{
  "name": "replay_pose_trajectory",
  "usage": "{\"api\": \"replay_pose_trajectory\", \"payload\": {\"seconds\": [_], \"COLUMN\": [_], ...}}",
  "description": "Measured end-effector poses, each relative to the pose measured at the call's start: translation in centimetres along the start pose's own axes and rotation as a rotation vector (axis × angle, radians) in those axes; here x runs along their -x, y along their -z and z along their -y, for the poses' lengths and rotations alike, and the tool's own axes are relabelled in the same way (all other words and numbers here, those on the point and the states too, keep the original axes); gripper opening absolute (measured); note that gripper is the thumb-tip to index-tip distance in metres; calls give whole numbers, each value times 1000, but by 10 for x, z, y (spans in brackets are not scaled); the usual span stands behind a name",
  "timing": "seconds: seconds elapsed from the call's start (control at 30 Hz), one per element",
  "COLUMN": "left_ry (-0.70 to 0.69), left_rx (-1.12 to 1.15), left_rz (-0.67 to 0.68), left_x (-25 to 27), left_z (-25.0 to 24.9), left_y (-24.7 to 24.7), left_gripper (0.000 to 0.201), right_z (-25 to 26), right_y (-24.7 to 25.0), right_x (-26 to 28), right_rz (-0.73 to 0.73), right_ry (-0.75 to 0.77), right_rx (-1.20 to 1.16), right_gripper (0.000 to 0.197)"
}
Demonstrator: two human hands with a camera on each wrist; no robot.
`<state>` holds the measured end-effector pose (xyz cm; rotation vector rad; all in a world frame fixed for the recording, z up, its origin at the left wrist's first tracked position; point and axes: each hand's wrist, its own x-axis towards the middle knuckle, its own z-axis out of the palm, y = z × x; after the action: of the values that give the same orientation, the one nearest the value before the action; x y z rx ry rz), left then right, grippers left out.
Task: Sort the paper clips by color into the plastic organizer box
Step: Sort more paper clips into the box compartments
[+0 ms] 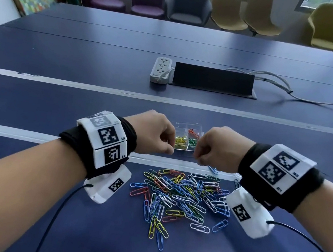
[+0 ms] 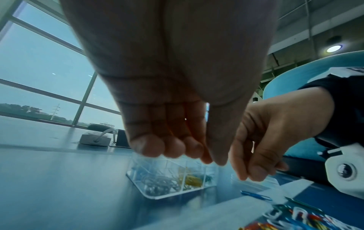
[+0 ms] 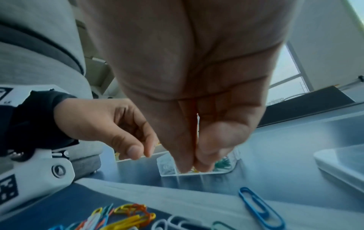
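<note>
Hovering with fingers curled together at the organizer box [image 1: 187, 139], both hands [image 1: 155, 136] [image 1: 216, 150] should release only over matching colours, though any pinched clip is hidden.

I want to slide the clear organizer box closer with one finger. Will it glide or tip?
The organizer box sits low and flat on the smooth table, so it probably glides rather than tips. It looks light, holding few clips, so it may skid or twist.

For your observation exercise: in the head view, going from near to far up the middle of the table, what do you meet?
Loose paper clips → plastic organizer box → black panel → chairs.
</note>
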<state>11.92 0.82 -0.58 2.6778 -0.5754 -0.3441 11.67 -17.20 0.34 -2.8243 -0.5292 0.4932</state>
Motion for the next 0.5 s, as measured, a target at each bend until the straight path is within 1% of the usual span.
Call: {"api": "replay_pose_trajectory", "payload": {"seconds": [0.1,0.2,0.27,0.37,0.5], "left_ry": [11,30,34,44,46], "left_rx": [-39,-99,-127,-133,-133], "left_rz": [94,147,160,199,241], "left_x": [4,5,5,6,8], "left_z": [-2,-3,-2,-1,3], "left_y": [-9,-17,-19,-19,-16], "left_gripper": [10,8,7,9,8], "right_z": [-1,-10,-17,-21,-21], "right_y": [-3,-7,-10,-13,-16], "right_x": [1,-3,-6,-8,-8], "right_rz": [42,-7,-56,-30,-28], "right_ry": [-24,-55,-85,-107,-75], "right_rx": [56,107,128,132,134], "right_gripper": [19,21,18,11,22]}}
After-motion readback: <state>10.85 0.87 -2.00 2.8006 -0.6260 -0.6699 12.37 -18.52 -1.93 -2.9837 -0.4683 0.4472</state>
